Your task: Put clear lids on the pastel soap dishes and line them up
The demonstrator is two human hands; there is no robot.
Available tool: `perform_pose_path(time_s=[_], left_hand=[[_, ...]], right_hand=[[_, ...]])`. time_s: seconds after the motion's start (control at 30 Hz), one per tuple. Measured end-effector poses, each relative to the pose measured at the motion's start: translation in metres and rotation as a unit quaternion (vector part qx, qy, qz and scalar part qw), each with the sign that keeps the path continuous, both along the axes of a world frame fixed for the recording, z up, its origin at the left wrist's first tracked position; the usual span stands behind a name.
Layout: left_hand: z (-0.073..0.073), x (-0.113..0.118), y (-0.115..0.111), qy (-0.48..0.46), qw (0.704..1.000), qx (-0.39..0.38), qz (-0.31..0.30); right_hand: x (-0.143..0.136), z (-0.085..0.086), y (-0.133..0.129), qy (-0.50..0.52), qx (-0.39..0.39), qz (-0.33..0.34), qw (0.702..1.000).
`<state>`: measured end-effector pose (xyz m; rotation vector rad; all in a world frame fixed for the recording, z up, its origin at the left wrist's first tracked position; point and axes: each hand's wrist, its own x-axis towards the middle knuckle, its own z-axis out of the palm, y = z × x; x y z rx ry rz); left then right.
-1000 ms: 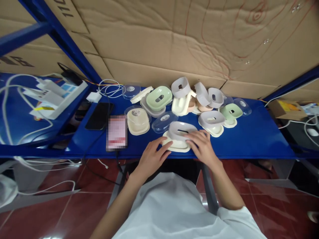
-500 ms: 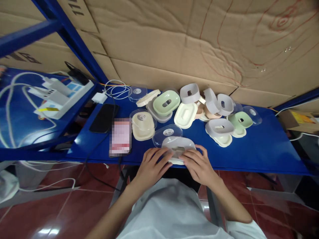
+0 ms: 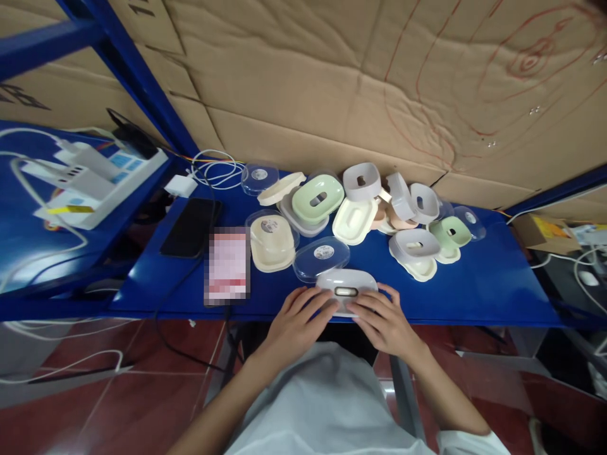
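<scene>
Left hand [image 3: 298,321] and right hand [image 3: 385,321] are bent, fingertips on opposite sides of the pale grey, rounded oblong plastic tray [image 3: 348,279] at the front edge of the blue table [image 3: 478,297]; I cannot tell whether either truly grips. Handling it well, I judge, means matching pressure on both sides, keeping it level and my fingertips off its central slot [image 3: 346,292].
</scene>
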<state>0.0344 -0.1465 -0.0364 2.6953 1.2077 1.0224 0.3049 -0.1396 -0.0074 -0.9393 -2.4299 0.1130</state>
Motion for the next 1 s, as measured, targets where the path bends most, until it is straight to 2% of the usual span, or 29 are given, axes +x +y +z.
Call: perform_pose_path(time_s=[0.2, 0.3, 0.43, 0.53, 0.6, 0.7, 0.83, 0.9, 1.0], left_hand=[[0.0, 0.0, 0.0, 0.005, 1.0, -0.024, -0.015], [0.001, 0.0, -0.002, -0.003, 0.999, -0.03, -0.011], [0.001, 0.002, -0.003, -0.003, 1.0, -0.017, -0.016], [0.001, 0.001, -0.003, -0.005, 0.999, -0.023, -0.023], [0.0, -0.001, -0.004, -0.013, 0.999, -0.033, -0.026], [0.0, -0.005, -0.009, -0.038, 0.998, -0.045, -0.03], [0.001, -0.014, -0.016, -0.061, 0.996, -0.06, -0.019], [0.001, -0.018, -0.019, -0.07, 0.996, -0.058, -0.009], [-0.005, -0.021, -0.021, -0.079, 0.996, -0.033, 0.009]], right_hand=[[0.006, 0.001, 0.01, -0.013, -0.034, -0.006, 0.999], [0.007, -0.004, 0.014, -0.046, -0.025, -0.004, 0.999], [0.013, -0.01, 0.012, -0.041, -0.036, -0.001, 0.999], [0.016, -0.005, 0.015, -0.033, -0.045, 0.016, 0.998], [0.014, 0.004, 0.027, -0.012, -0.036, 0.011, 0.999], [0.002, 0.017, 0.062, -0.008, -0.024, -0.005, 1.0], [-0.017, 0.023, 0.103, -0.051, -0.06, 0.047, 0.996], [-0.018, 0.021, 0.107, -0.038, -0.065, 0.061, 0.995], [-0.011, 0.017, 0.092, 0.01, -0.047, 0.047, 0.998]])
